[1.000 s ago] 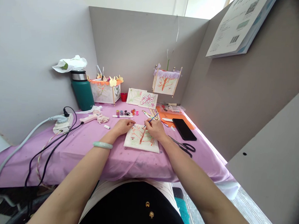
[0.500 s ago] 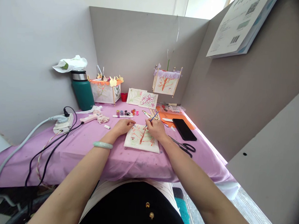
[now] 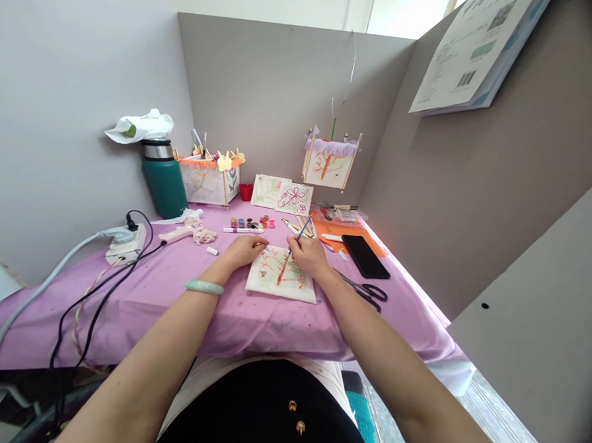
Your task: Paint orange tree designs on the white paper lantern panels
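two paper lanterns (image 3: 209, 180) (image 3: 327, 162), three painted cards (image 3: 282, 274) (image 3: 269, 191) (image 3: 294, 198), one flask (image 3: 163, 177), one phone (image 3: 364, 255), one pair of scissors (image 3: 364, 290)

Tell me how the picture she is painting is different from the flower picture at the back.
The picture being painted lies flat on the purple cloth; the flower picture stands propped near the wall. The first shows orange branches; the second a pink flower. The left hand touches the first and the right hand holds a brush over it; nobody touches the second. Both are small pale squares.
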`<state>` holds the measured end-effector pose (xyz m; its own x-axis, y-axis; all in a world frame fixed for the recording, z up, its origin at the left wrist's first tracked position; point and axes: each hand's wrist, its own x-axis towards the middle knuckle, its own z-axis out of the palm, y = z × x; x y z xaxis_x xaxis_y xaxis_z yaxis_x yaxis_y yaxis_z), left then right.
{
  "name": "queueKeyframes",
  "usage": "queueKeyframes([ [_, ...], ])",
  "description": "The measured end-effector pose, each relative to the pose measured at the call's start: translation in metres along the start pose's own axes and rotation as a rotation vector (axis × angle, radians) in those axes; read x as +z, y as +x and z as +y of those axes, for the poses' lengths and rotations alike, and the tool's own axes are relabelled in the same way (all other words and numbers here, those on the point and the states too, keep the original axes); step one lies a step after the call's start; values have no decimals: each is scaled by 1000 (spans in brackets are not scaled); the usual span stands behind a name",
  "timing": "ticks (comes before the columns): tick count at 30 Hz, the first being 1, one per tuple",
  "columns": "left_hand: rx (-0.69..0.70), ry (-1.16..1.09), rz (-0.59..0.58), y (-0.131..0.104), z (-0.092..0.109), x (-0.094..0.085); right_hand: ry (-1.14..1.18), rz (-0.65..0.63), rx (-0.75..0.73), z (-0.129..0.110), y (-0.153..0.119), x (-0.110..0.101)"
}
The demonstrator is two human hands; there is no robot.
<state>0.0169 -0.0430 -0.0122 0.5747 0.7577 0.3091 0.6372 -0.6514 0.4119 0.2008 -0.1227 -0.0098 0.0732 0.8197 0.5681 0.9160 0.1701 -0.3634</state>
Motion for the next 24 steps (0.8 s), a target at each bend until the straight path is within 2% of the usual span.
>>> queueKeyframes([
  [13,5,2,-3,0,1,-1,-203,46,77,1,0,0],
  [19,12,-1,-4,0,-1,0,-62,28,76,-1,1,-3],
  [24,17,-9,5,1,-3,1,114,28,-41,-3,-1,-4],
])
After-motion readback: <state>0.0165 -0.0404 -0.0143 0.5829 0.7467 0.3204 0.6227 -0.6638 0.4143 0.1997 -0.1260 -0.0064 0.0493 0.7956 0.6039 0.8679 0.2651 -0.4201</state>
